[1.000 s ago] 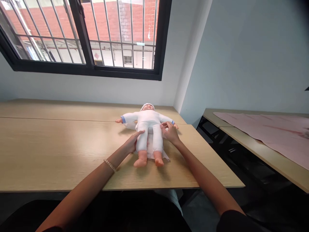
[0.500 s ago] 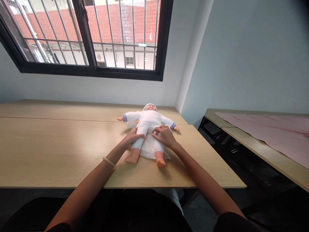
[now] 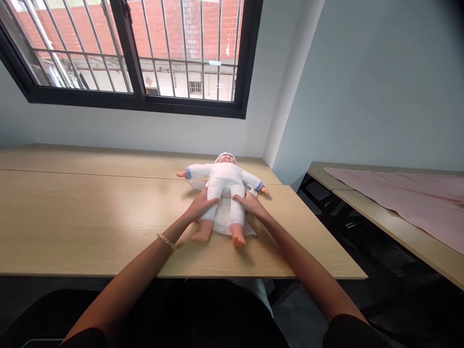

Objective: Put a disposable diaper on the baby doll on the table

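Table [image 3: 90,217], light wood, runs wide across the view w/ a seam along its far part; barred window [image 3: 145,48] above, pale wall corner to the right, second table w/ pink cloth [image 3: 406,198] off right. Doll [image 3: 223,186] in white suit lies on its back near the right end, long axis pointing away from the person, head far, feet near. Both hands equally close at its hips: left hand [image 3: 200,205] curled round one thigh, right hand [image 3: 250,203] fingers bent vs the other. White cloth [image 3: 223,222] under the legs. Bracelet [image 3: 166,240] on left wrist.
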Demonstrator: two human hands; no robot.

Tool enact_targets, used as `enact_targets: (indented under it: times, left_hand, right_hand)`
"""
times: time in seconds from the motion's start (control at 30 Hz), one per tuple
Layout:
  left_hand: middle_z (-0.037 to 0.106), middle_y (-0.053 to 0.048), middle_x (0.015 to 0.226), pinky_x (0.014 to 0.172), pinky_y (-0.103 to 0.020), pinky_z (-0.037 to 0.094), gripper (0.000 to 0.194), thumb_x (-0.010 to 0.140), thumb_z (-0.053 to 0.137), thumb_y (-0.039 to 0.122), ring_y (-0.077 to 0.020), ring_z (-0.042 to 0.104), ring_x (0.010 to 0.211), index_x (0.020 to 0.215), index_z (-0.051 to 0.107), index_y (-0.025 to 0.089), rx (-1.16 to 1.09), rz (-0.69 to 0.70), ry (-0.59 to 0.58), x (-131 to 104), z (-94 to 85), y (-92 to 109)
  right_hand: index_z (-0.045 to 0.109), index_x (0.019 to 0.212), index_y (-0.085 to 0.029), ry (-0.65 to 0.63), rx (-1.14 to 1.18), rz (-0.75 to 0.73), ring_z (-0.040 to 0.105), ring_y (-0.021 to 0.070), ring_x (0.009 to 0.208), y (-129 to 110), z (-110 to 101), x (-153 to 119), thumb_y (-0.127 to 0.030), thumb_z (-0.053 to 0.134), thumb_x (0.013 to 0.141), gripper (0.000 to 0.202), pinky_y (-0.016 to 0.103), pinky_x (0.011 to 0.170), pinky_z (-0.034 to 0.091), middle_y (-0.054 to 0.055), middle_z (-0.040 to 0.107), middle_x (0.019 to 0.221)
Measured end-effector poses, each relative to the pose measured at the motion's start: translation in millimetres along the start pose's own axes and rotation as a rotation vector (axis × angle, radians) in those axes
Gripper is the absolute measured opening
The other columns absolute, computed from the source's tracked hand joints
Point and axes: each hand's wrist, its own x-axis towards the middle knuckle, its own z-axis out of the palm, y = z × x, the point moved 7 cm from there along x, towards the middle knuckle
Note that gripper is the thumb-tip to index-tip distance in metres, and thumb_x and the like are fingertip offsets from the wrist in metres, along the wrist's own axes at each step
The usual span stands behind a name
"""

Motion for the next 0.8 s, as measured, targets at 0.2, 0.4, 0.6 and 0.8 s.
enact_targets:
  times: [0.2, 0.4, 0.6, 0.8]
  left_hand:
    - [0.055, -0.01, 0.141, 0.097, -0.042, 0.049, 0.074, 0.075, 0.07, 0.029, -0.0391, 0.058, 0.116, 0.146, 0.047, 0.022, 0.298, -0.002, 0.046, 1, -8.1, 6]
    - [0.051, -0.013, 0.138, 0.081, -0.039, 0.056, 0.077, 0.082, 0.064, 0.026, -0.0252, 0.065, 0.086, 0.154, 0.039, 0.023, 0.326, -0.054, -0.001, 1, 1.4, 16]
    - [0.057, -0.01, 0.127, 0.076, -0.036, 0.057, 0.077, 0.085, 0.061, 0.031, -0.0236, 0.071, 0.08, 0.156, 0.033, 0.031, 0.445, -0.124, -0.005, 1, 4.7, 22]
    - [0.055, -0.008, 0.138, 0.1, -0.05, 0.05, 0.071, 0.085, 0.063, 0.029, -0.0312, 0.066, 0.105, 0.152, 0.042, 0.037, 0.486, -0.061, -0.009, 6, 1.6, 20]
  right_hand:
    - [0.062, 0.098, -0.017, 0.0, 0.055, 0.051, 0.065, 0.0276, 0.092, -1, 0, 3, -0.046, 0.06, 0.08, 0.033, 0.036, 0.075, 0.052, 0.01, 0.07, 0.106]
    - [0.064, 0.111, -0.019, 0.0, 0.095, -0.066, 0.063, 0.0272, 0.109, -7, -15, 10, -0.04, 0.062, 0.079, 0.039, 0.036, 0.088, 0.053, 0.01, 0.068, 0.12]
    - [0.062, 0.12, -0.019, -0.015, 0.12, -0.078, 0.062, 0.0274, 0.113, -17, -24, 7, -0.038, 0.063, 0.081, 0.044, 0.037, 0.093, 0.051, 0.01, 0.067, 0.124]
    - [0.063, 0.12, -0.018, -0.04, 0.109, -0.047, 0.061, 0.0285, 0.113, -12, -23, 11, -0.039, 0.065, 0.081, 0.044, 0.038, 0.093, 0.05, 0.012, 0.066, 0.124]
